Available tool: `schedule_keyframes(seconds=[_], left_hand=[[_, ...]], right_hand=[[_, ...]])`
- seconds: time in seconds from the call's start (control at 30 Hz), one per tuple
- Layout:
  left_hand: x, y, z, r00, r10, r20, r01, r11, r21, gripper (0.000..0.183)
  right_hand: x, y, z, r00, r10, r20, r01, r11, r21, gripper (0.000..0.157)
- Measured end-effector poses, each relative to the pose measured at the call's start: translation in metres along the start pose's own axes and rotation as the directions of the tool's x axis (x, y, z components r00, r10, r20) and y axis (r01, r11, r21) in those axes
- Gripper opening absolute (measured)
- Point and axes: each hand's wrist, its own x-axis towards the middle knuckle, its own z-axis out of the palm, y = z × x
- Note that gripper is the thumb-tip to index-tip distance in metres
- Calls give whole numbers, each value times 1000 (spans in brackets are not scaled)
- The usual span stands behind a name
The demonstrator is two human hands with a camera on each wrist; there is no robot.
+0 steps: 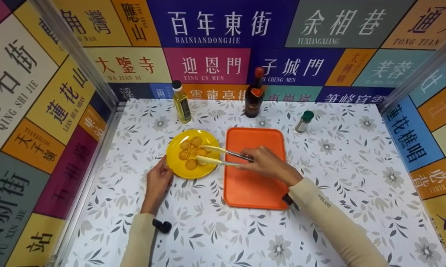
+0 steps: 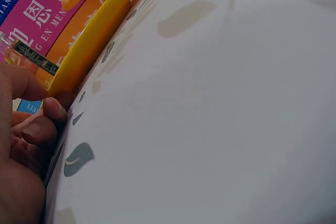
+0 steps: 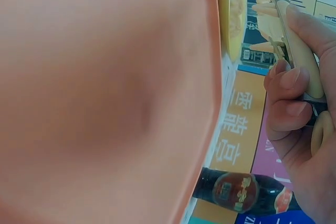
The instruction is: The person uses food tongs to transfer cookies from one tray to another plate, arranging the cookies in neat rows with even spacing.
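Observation:
On the yellow plate [image 1: 208, 135] lie several round, swirled cookies [image 1: 184, 154]. My left hand [image 1: 159, 181] holds the plate's lower left rim between thumb and fingers; the left wrist view shows the rim [image 2: 84, 56] edge-on at the fingertips. My right hand [image 1: 263, 163] grips metal tongs [image 1: 230, 163] with cream-coloured tips, reaching left across the orange tray [image 1: 256, 189]. Parted tong tips stand over the right-hand cookies, one on either side of a cookie; whether they touch it I cannot tell. In the right wrist view the fingers [image 3: 291, 80] curl round the tongs.
Behind the plate stands an oil bottle [image 1: 182, 104] with a black cap. A dark red-capped bottle [image 1: 254, 94] stands behind the tray, and a small green-capped jar [image 1: 304, 121] is at the back right. Printed panels [image 1: 208, 65] wall the flower-patterned table [image 1: 193, 237] at back and sides.

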Motion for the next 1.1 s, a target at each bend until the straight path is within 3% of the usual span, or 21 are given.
schedule_keyframes(seconds=[0.23, 0.6, 1.1], left_hand=[[-1, -1, -1, 1000, 15, 7, -14, 1000, -26, 68], [-2, 2, -1, 1000, -6, -1, 6, 999, 39, 71], [-1, 1, -1, 1000, -4, -5, 4, 1000, 15, 67]], right_hand=[[7, -2, 8, 999, -42, -3, 42, 999, -14, 26], [16, -5, 19, 999, -45, 30, 44, 999, 20, 29], [29, -8, 34, 997, -66, 37, 63, 996, 58, 36]])
